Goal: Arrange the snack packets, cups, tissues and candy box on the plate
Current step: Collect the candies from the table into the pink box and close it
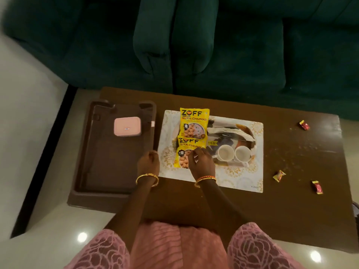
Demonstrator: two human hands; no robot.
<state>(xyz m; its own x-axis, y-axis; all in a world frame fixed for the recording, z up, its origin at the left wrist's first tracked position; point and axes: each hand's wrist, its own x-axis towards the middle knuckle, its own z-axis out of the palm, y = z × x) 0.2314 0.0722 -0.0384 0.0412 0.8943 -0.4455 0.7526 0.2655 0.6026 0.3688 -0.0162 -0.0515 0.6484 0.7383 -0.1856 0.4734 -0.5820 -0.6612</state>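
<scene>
Both hands point(148, 162) point(201, 162) curl over the near packet point(183, 152), seemingly pinching it.

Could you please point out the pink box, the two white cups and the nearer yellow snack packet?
pink box point(127, 126): head view, middle of its lid.
left cup point(225, 153): head view, its inside.
right cup point(243, 154): head view, its inside.
nearer snack packet point(184, 152): head view, its printed front.

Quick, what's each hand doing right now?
Left hand: curled closed beside the plate, holding nothing visible.
Right hand: fingers pinching the nearer snack packet.
</scene>
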